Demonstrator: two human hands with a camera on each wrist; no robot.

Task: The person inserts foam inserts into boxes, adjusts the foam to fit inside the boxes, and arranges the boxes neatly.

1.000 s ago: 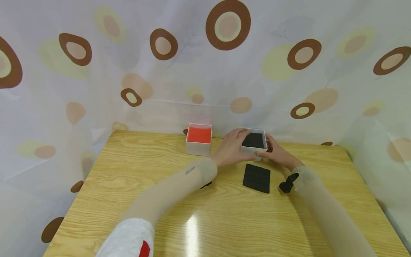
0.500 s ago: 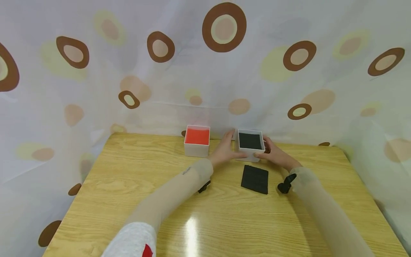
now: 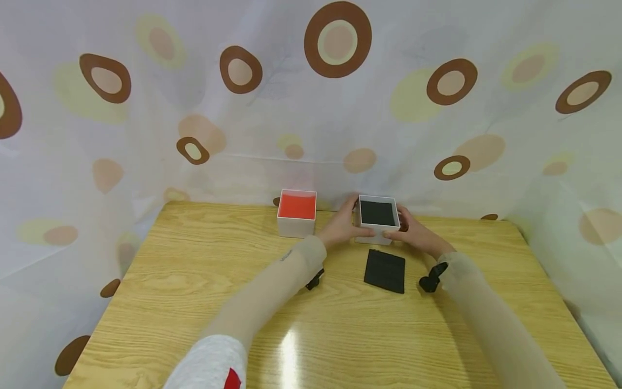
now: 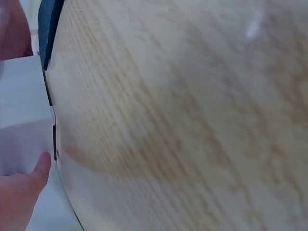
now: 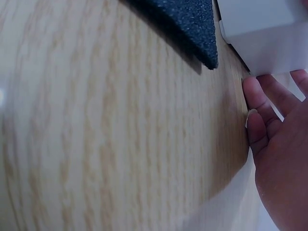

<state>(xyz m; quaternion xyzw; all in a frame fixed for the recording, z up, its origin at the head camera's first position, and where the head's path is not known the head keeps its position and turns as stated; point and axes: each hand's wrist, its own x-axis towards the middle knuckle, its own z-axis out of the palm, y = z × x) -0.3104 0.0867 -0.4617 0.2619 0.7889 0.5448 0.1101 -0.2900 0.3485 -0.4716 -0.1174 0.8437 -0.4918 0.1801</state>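
A white open-topped box (image 3: 379, 237) with a black square inside stands near the table's back edge. My left hand (image 3: 340, 224) holds its left side, thumb across the front wall. On the other side, my right hand (image 3: 415, 232) holds the box with its thumb at the front and fingers along the right wall. The right wrist view shows those fingertips against the lower wall of the white box (image 5: 269, 48). In front of the box lies a flat black foam-like square (image 3: 385, 271), whose grainy surface shows close up. The far fingers of both hands are partly hidden.
To the left stands a second white box (image 3: 296, 227) with a red square (image 3: 298, 206) inside. A patterned cloth (image 3: 291, 108) hangs right behind the wooden table (image 3: 218, 259). Black straps with small devices sit at both wrists.
My left hand has drawn back from over the box's rim to its left side. The box sits slightly further left in the view, which itself has shifted a little. The right hand keeps its place.
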